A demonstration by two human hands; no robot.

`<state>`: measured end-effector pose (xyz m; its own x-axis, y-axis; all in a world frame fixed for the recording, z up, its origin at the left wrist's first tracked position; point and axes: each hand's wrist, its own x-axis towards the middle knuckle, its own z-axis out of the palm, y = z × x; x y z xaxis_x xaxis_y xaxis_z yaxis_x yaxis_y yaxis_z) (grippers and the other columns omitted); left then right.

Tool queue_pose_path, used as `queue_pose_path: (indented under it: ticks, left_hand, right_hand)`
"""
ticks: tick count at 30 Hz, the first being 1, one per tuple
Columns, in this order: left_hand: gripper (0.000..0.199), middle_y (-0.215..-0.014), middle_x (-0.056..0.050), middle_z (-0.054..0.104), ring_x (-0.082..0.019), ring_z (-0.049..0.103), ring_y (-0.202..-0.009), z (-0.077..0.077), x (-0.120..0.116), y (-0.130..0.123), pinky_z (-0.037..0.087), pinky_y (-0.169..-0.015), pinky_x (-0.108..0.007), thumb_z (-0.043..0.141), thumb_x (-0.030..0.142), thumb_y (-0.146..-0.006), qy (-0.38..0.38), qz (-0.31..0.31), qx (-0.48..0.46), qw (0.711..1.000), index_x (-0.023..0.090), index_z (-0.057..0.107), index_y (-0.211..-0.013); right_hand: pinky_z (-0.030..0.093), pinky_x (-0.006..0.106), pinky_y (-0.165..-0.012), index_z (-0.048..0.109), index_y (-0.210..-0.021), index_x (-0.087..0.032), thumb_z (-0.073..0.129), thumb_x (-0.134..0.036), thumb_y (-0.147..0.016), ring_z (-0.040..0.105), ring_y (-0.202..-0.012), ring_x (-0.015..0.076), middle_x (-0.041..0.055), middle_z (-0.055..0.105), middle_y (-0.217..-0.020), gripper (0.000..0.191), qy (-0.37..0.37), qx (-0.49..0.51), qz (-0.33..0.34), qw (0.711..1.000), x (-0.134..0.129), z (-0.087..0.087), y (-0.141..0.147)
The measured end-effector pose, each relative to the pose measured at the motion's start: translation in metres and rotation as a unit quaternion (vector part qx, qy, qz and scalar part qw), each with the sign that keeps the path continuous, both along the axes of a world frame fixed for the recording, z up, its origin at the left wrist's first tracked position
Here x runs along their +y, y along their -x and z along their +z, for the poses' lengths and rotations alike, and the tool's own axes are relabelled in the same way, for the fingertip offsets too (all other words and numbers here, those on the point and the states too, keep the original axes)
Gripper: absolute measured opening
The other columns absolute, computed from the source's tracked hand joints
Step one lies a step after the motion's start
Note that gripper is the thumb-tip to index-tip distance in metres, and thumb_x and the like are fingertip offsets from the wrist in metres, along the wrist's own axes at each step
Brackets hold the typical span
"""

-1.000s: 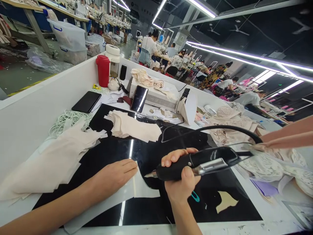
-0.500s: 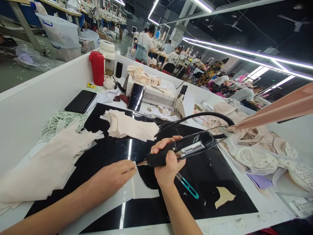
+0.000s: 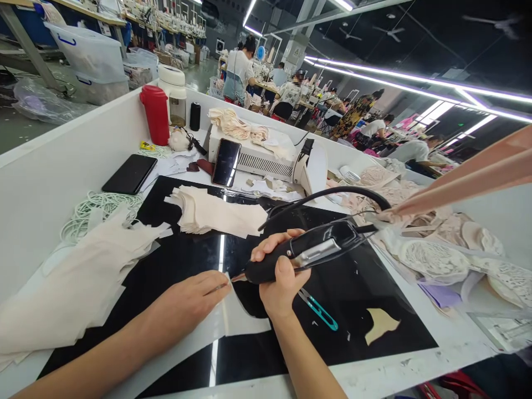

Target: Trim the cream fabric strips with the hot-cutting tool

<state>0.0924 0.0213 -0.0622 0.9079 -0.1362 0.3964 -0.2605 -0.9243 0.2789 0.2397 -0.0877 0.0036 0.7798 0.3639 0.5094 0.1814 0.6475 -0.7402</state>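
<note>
My right hand (image 3: 281,285) is wrapped round a black corded hot knife (image 3: 307,250). Its thin copper-coloured tip points left, right beside the edge of a white fabric piece (image 3: 245,321). At that edge my left hand (image 3: 189,307) pinches the fabric between thumb and fingers, and its forearm lies across the sheet. The fabric rests on a glossy black board (image 3: 249,360). Just right of my right wrist lie teal thread snips (image 3: 319,309). A stack of cream fabric pieces (image 3: 218,213) sits beyond my hands, and a larger fabric stack (image 3: 75,282) lies at the left.
A peach fabric strip (image 3: 465,172) runs from the tool's cord end to the upper right. Lace garments (image 3: 432,255) pile at the right. A phone (image 3: 226,162) leans against a white box (image 3: 266,166). A red tumbler (image 3: 155,115) stands by the rim. People work beyond.
The camera view has shifted slightly, moving the scene a little to the left. Both hands keep their holds, and the tool tip stays at the fabric's edge.
</note>
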Motion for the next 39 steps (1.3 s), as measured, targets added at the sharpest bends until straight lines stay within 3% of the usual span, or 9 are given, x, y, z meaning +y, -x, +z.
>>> queue_pose_path:
  ticks: [8, 16, 25, 33, 39]
  left_hand:
    - [0.056, -0.131, -0.011, 0.068, -0.025, 0.066, -0.125, -0.003, 0.003, 0.002, 0.061, -0.105, -0.042, 0.038, -0.012, -0.085, -0.004, 0.005, 0.003, 1.000, 0.017, 0.062, -0.127]
    - [0.055, -0.128, -0.010, 0.069, -0.023, 0.070, -0.120, -0.001, 0.005, 0.003, 0.063, -0.099, -0.040, 0.034, -0.010, -0.086, 0.005, 0.002, -0.020, 1.000, 0.018, 0.065, -0.122]
    - [0.058, -0.134, -0.009, 0.066, -0.022, 0.066, -0.126, -0.007, 0.008, 0.006, 0.061, -0.102, -0.038, 0.036, -0.011, -0.088, -0.004, 0.002, -0.018, 1.000, 0.022, 0.066, -0.125]
    - [0.054, -0.142, -0.011, 0.063, -0.026, 0.064, -0.130, -0.003, 0.013, 0.009, 0.061, -0.101, -0.040, 0.044, -0.006, -0.091, 0.052, -0.021, 0.032, 0.998, 0.026, 0.068, -0.127]
    - [0.061, -0.142, -0.010, 0.063, -0.027, 0.064, -0.130, 0.001, 0.016, 0.009, 0.060, -0.100, -0.043, 0.039, -0.007, -0.090, 0.063, -0.021, 0.043, 0.997, 0.029, 0.069, -0.129]
  right_hand:
    - [0.054, 0.029, -0.058, 0.055, -0.115, -0.029, 0.073, -0.038, -0.090, 0.060, -0.061, 0.0125, -0.0051, 0.060, -0.080, 0.031, 0.035, -0.003, -0.027, 0.999, -0.005, 0.003, 0.003]
    - [0.054, 0.029, -0.057, 0.056, -0.116, -0.029, 0.074, -0.041, -0.090, 0.060, -0.060, 0.0129, -0.0048, 0.060, -0.080, 0.034, 0.032, -0.009, -0.031, 0.999, -0.013, 0.004, 0.009]
    - [0.054, 0.029, -0.058, 0.054, -0.115, -0.029, 0.071, -0.038, -0.091, 0.060, -0.060, 0.0125, -0.0048, 0.060, -0.081, 0.031, 0.043, -0.005, -0.035, 0.998, -0.016, 0.003, 0.008]
    - [0.053, 0.028, -0.057, 0.055, -0.115, -0.029, 0.074, -0.042, -0.089, 0.060, -0.060, 0.0124, -0.0048, 0.060, -0.080, 0.034, 0.029, 0.004, -0.043, 0.999, -0.024, 0.006, 0.011]
    - [0.054, 0.029, -0.059, 0.054, -0.118, -0.030, 0.074, -0.041, -0.091, 0.061, -0.062, 0.0125, -0.0040, 0.061, -0.084, 0.035, 0.025, 0.003, -0.025, 0.999, -0.026, 0.000, 0.013]
